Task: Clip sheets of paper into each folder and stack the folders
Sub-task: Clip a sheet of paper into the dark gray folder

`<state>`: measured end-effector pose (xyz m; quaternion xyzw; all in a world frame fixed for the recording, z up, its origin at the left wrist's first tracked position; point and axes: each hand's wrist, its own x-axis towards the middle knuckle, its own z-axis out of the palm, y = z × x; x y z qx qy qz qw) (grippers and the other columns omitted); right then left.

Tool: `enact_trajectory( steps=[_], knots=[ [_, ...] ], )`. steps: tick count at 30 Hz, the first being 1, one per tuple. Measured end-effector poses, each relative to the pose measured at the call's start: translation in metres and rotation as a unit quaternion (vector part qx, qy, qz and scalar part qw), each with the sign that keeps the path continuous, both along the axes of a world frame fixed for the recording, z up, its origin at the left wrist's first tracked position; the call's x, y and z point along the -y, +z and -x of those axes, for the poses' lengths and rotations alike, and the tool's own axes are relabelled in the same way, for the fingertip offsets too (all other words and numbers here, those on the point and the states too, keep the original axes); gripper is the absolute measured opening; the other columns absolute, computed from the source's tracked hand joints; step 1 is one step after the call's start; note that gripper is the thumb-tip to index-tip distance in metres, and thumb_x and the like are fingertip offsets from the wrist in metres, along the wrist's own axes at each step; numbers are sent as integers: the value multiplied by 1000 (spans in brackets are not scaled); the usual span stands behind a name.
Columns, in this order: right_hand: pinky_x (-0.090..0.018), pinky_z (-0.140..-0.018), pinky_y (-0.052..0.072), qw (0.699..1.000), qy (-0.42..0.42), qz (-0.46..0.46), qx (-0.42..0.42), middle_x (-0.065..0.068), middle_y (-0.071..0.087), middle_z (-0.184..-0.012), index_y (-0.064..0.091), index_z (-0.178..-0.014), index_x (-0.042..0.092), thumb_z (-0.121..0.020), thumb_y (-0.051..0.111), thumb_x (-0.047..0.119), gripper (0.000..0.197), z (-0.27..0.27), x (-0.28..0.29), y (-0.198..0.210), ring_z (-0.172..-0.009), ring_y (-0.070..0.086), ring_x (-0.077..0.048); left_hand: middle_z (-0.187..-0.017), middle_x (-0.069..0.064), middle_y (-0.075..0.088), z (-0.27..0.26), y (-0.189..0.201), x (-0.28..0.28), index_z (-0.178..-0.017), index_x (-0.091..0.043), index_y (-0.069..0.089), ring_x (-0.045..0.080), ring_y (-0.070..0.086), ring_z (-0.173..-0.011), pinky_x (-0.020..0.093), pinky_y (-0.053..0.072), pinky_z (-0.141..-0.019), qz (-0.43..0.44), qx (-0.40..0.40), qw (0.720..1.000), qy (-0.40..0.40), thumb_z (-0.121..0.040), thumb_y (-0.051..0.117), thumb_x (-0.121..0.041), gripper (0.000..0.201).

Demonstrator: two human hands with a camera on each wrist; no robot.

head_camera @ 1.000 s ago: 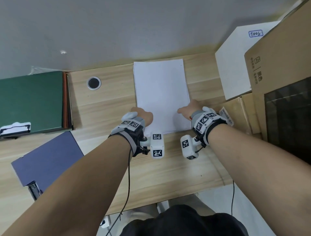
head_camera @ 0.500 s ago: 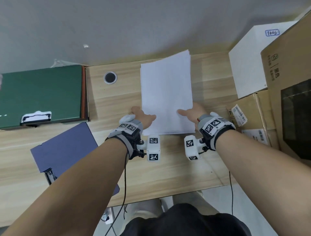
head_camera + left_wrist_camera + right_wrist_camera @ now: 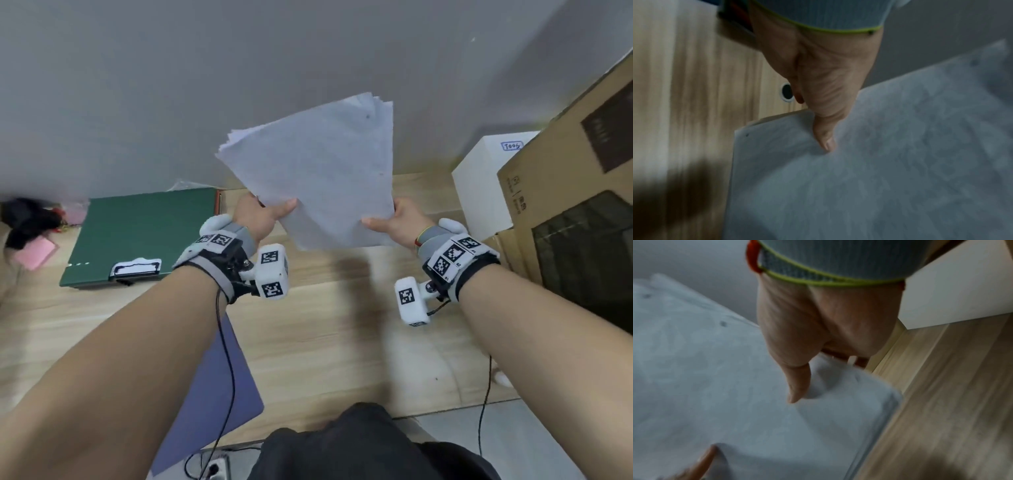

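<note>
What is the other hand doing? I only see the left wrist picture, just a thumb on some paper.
Observer: The right hand pinches the paper stack too, at its other near corner, thumb on top.
Operator: Is the paper lying on the table?
Observer: No. The head view shows it held up above the wooden desk, tilted, with its far edges fanned out.
Operator: Where do the papers go?
Observer: A green folder with a clip on its near edge lies at the far left. A blue folder lies near the desk's front edge.
</note>
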<state>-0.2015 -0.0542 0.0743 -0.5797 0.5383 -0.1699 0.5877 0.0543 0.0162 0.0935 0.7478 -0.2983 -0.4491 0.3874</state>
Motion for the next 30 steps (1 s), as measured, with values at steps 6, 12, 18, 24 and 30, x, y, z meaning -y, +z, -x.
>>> enact_trajectory(
  steps=[6,12,18,24,30],
  knots=[
    [-13,-74,50,997,-65,14,34,-5,73,-100,69,-102,7,-74,82,8,31,-16,0,20,-77,67,-2,-106,1,71,-1,22,-3,-111,-8,68,19,67,-98,36,53,-91,22,111,992,-46,-74,83,-34,47],
    [-33,-90,54,996,-74,-1,46,0,75,-98,73,-99,12,-64,88,32,42,-29,-2,20,-93,71,-14,-101,3,75,-3,20,-7,-101,-13,72,21,70,-96,42,55,-92,38,82,996,-13,-65,87,-41,49],
    [-28,-85,55,993,-84,28,83,6,74,-93,71,-96,19,-80,78,11,19,-36,5,29,-84,70,-8,-108,8,73,-9,21,-5,-100,-16,69,24,69,-101,43,54,-94,54,61,997,6,-79,81,-21,25],
    [-34,-89,52,996,-70,27,37,-3,71,-101,69,-98,16,-83,76,15,17,-33,2,21,-91,66,-17,-111,8,71,-8,9,-7,-115,-7,67,26,66,-103,42,53,-94,27,89,996,-1,-88,72,-19,30],
    [-45,-97,50,997,-23,15,-76,-8,71,-110,68,-110,10,-78,80,26,37,-24,1,-8,-104,66,-26,-118,11,69,-1,-5,-16,-120,-5,64,29,64,-107,38,51,-93,-18,102,994,-39,-91,68,-19,32]
  ],
)
